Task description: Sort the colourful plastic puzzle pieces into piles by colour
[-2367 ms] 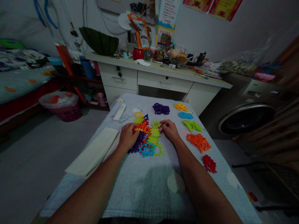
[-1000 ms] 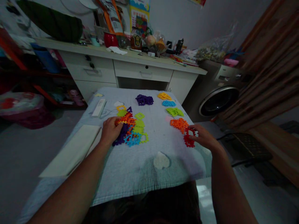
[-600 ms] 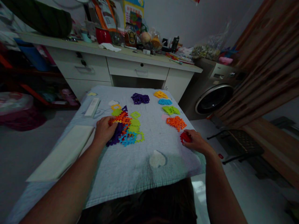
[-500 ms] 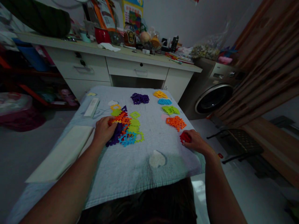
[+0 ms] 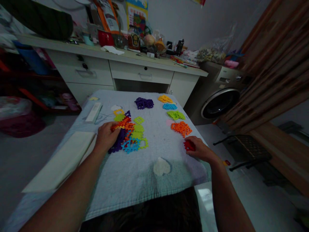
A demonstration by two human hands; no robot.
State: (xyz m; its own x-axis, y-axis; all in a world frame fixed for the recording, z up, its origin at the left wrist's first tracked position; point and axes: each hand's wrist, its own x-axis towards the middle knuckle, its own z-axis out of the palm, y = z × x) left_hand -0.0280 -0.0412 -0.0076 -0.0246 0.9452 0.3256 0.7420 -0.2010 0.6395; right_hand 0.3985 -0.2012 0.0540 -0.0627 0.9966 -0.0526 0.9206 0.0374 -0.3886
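Observation:
A pile of mixed toothed plastic building pieces [image 5: 137, 132] in purple, orange, red, green, yellow and blue lies left of the table's middle. My left hand [image 5: 107, 135] rests at its left side, fingers curled onto orange pieces [image 5: 116, 125] with a purple piece [image 5: 118, 141] beneath; its fingertips are partly hidden. At the right edge my right hand [image 5: 199, 149] has thumb and fingers closed around red toothed pieces [image 5: 189, 145]. Beyond it, sorted piles run up the right side: orange [image 5: 181, 128], green [image 5: 176, 115], blue [image 5: 169, 106] and yellow [image 5: 165, 98]. A purple pile [image 5: 144, 103] sits at the far middle.
A pale cloth [image 5: 125, 183] covers the table. On its left lie a white box [image 5: 94, 112] and a long pale flat panel [image 5: 61, 161]. Behind stands a cluttered white desk [image 5: 142, 71], with a washing machine [image 5: 219, 93] to the right and a low stool [image 5: 251, 148] beside it.
My right hand has shifted very slightly left and down with the red pieces. My left hand stays at the mixed pile; the view has tilted a little.

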